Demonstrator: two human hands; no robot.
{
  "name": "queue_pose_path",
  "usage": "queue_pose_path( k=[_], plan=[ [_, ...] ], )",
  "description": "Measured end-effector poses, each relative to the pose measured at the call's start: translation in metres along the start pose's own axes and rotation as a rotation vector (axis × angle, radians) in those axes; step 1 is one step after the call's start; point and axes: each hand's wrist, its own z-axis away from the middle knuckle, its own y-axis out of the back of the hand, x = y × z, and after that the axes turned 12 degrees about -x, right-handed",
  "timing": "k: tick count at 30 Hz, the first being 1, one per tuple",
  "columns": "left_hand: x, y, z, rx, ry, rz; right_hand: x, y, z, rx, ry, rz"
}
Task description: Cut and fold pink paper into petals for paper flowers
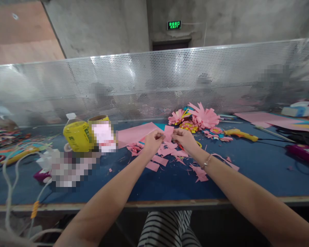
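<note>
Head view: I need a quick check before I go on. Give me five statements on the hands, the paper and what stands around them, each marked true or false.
1. The left hand and right hand are both at one pink slip. True.
2. The bracelet is on the left arm. False: it is on the right one.
3. Pink scraps lie on a white table. False: the table is blue.
4. Paper flowers lie beyond the right hand, toward the mesh screen. True.
5. The bottle stands to the right of both hands. False: it stands to their left.
</note>
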Motion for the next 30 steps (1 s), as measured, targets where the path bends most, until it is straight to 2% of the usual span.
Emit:
queue_pose_path(
  k=[6,9,13,16,20,25,30],
  plan=[
    [0.001,0.002,0.001,0.004,-0.003,-0.145,-0.002,0.002,0.000,0.035,-0.031,0.089],
    [-0.001,0.001,0.001,-0.034,-0.005,-0.121,-0.006,0.001,0.002,0.046,-0.015,0.164],
    [0.000,-0.004,0.002,-0.144,-0.014,0.044,-0.009,0.000,0.002,0.056,0.022,0.250],
    [0.003,-0.007,0.003,-0.198,0.053,0.168,-0.008,-0.001,0.003,0.011,0.027,0.253],
    [0.004,-0.009,0.004,-0.200,0.140,0.305,-0.010,-0.004,0.004,-0.045,0.033,0.281],
    [0.003,-0.006,0.003,-0.213,0.177,0.558,-0.012,-0.002,0.003,0.027,0.067,0.326],
    [0.000,0.001,0.000,-0.272,0.184,0.641,-0.005,0.003,0.001,0.013,-0.009,0.205]
  ],
)
